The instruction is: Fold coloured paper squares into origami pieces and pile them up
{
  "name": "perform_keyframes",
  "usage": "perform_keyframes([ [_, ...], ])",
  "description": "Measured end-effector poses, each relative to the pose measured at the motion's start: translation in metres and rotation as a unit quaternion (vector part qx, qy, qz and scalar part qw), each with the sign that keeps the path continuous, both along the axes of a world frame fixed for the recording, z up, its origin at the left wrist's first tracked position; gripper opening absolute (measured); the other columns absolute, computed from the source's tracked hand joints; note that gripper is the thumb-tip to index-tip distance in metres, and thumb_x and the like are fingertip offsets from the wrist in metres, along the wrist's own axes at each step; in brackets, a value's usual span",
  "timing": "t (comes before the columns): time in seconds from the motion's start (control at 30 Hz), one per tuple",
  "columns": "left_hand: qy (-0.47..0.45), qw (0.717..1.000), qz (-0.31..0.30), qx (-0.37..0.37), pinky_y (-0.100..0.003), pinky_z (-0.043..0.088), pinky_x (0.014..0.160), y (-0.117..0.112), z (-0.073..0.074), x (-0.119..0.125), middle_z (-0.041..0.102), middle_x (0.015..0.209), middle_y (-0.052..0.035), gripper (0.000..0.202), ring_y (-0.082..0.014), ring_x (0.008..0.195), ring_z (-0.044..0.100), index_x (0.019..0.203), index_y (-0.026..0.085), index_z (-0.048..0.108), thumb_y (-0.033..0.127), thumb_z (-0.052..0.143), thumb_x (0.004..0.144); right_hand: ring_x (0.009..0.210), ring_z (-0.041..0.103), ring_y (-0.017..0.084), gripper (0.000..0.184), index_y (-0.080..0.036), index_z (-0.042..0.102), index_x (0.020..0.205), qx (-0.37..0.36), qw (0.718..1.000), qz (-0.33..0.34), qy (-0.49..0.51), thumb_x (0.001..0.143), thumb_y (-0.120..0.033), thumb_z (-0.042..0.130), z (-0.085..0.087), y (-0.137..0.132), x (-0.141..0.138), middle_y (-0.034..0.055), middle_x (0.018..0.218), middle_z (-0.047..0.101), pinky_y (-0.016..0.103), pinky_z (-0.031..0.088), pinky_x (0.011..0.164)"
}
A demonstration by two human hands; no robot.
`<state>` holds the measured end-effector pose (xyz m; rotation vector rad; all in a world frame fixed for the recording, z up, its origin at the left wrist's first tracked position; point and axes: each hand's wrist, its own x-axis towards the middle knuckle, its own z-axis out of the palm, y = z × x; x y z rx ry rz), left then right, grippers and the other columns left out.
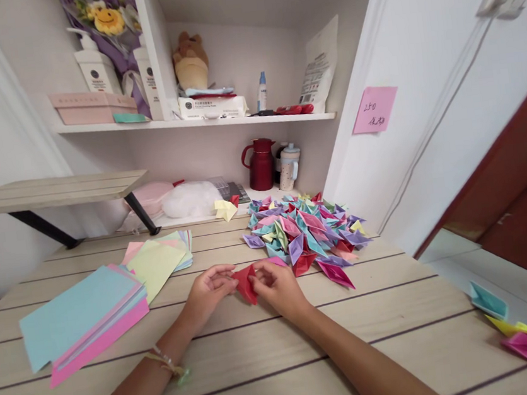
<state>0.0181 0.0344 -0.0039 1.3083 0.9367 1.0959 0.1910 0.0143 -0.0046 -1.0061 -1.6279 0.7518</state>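
- The left hand (pixel 209 290) and the right hand (pixel 277 288) both pinch one small red paper (pixel 245 284) between them, fingers curled close on it.
- The red paper is folded into a pointy shape, with a sharp tip aimed down at the bench (pixel 273 361).
- It sits just above the wooden bench, right in front of the big pile of folded papers (pixel 305 231).
- That pile has purple, pink, blue, green and red pointy pieces all heaped up.
- Left of the red paper lies a stack of flat sheets (pixel 84 319), blue on top and pink below.
- Some yellow and green sheets (pixel 159 260) lie just behind that stack.
- A thin bracelet (pixel 168 362) is on the left wrist.
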Motion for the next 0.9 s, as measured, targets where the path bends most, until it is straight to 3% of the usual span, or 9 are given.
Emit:
perform_keyframes([
  [0.23,0.002,1.000,-0.016,0.007,-0.023,0.046,0.051,-0.0004,-0.0020,0.0051,0.058,0.060,0.0038,0.026,-0.0112,0.050,0.058,0.082,0.017,0.051,0.033,0.065,0.068,0.050,0.054,0.013,0.013,-0.018,0.060,0.077,0.038,0.995,-0.090,-0.024,0.069,-0.015,0.051,0.0034,-0.0038,0.0003,-0.0003,0.059,0.060,0.022,0.043,0.049],
  [0.43,-0.002,0.999,0.033,0.033,-0.026,0.049,0.060,-0.0015,-0.0019,0.0060,0.059,0.072,0.0018,0.027,-0.0129,0.061,0.060,0.082,0.019,0.048,0.035,0.064,0.068,0.052,0.055,0.013,0.015,-0.018,0.061,0.079,0.043,0.993,-0.112,-0.011,0.070,-0.015,0.050,0.0015,-0.0039,-0.0007,0.0016,0.065,0.063,0.023,0.044,0.051],
  [0.5,0.020,0.997,0.043,0.053,-0.026,0.047,0.062,-0.0025,0.0006,0.0044,0.057,0.066,0.0023,0.022,-0.0132,0.062,0.058,0.076,0.019,0.049,0.038,0.060,0.072,0.053,0.056,0.014,0.015,-0.018,0.060,0.080,0.039,0.992,-0.123,-0.003,0.070,-0.015,0.050,0.0018,-0.0040,-0.0003,0.0014,0.065,0.063,0.023,0.044,0.051],
  [0.57,0.051,0.995,0.032,0.084,-0.024,0.044,0.060,-0.0034,0.0022,0.0018,0.052,0.057,0.0024,0.025,-0.0127,0.059,0.053,0.065,0.018,0.050,0.041,0.054,0.076,0.054,0.057,0.014,0.014,-0.018,0.060,0.080,0.036,0.989,-0.144,-0.001,0.070,-0.015,0.050,0.0022,-0.0037,0.0010,0.0011,0.064,0.063,0.023,0.044,0.052],
  [0.67,0.089,0.988,-0.030,0.119,-0.022,0.035,0.052,-0.0049,0.0015,-0.0015,0.045,0.051,0.0026,0.036,-0.0104,0.051,0.043,0.053,0.017,0.047,0.042,0.050,0.078,0.054,0.057,0.015,0.014,-0.018,0.059,0.079,0.033,0.985,-0.167,-0.009,0.070,-0.015,0.050,0.0016,-0.0023,0.0035,0.0013,0.064,0.063,0.024,0.044,0.053],
  [0.77,0.105,0.987,-0.060,0.107,-0.020,0.027,0.046,-0.0063,-0.0016,-0.0014,0.040,0.050,0.0052,0.031,-0.0076,0.046,0.035,0.055,0.016,0.047,0.039,0.058,0.073,0.055,0.057,0.015,0.014,-0.018,0.060,0.080,0.032,0.985,-0.167,-0.029,0.070,-0.015,0.050,-0.0008,-0.0003,0.0047,0.0016,0.065,0.063,0.025,0.045,0.053],
  [0.9,0.112,0.989,0.002,0.099,-0.018,0.024,0.045,-0.0060,-0.0045,0.0023,0.033,0.049,0.0099,0.024,-0.0057,0.044,0.030,0.070,0.017,0.050,0.034,0.067,0.066,0.055,0.057,0.015,0.015,-0.019,0.060,0.081,0.033,0.987,-0.155,-0.038,0.071,-0.014,0.050,-0.0044,0.0007,0.0030,0.0019,0.067,0.064,0.026,0.045,0.054],
])
